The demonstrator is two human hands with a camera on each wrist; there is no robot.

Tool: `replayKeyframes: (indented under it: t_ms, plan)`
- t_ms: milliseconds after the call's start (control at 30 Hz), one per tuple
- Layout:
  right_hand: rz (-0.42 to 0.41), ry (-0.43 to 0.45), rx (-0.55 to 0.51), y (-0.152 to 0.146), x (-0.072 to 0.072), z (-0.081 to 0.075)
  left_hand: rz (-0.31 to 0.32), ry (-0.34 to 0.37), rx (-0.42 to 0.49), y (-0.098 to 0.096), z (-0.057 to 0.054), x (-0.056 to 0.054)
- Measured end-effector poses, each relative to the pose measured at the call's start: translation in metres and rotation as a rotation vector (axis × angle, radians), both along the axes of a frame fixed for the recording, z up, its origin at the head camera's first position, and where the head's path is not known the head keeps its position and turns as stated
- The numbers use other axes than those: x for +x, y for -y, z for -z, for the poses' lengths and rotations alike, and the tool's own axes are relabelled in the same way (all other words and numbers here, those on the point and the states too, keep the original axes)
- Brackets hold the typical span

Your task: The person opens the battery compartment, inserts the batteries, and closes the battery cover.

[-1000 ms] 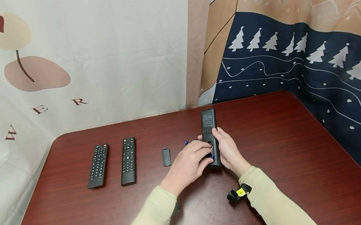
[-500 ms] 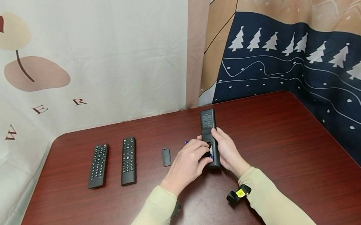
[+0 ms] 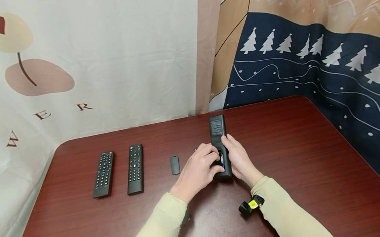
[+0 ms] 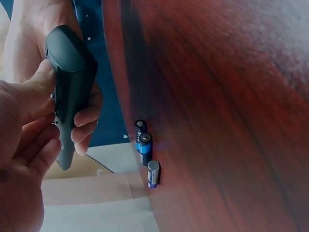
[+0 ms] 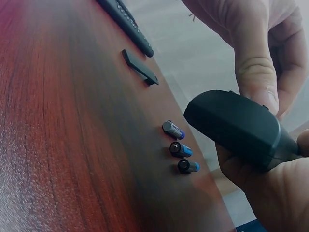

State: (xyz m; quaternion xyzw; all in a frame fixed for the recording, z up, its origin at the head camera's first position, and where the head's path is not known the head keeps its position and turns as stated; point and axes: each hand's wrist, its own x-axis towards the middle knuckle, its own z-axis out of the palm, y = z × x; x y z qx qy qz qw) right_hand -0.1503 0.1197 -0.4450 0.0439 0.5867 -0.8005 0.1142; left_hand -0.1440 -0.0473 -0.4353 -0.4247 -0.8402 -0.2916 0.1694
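Observation:
A black remote control is held back side up above the table, its battery compartment uncovered. My right hand grips it from the right, thumb along its edge and fingers wrapped underneath, as the left wrist view shows. My left hand reaches in from the left with thumb and fingertips at the two ends of a battery in the compartment. That battery is partly covered by the fingers. In the right wrist view the left thumb presses at the remote's edge. Three loose batteries lie on the table below the remote.
Left of the hands lies a small dark battery cover. Farther left are two more black remotes, buttons up. The dark red wooden table ends at patterned curtains behind it. A black wrist device sits on the right sleeve.
The remote and my right hand have shifted slightly left. My left fingertips have moved a little left over the compartment, and more of the battery shows.

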Motion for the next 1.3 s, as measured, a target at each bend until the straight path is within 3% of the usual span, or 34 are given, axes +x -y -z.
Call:
replayKeyframes:
  t_ms: [767,1300]
  plan:
    - [-0.009,-0.067,0.034,0.002,0.002,-0.001,-0.054,0.069,-0.052,-0.009,-0.008,-0.004]
    - [0.002,-0.039,0.037,0.004,0.003,0.001,-0.104,0.149,-0.097,-0.008,-0.011,-0.005]
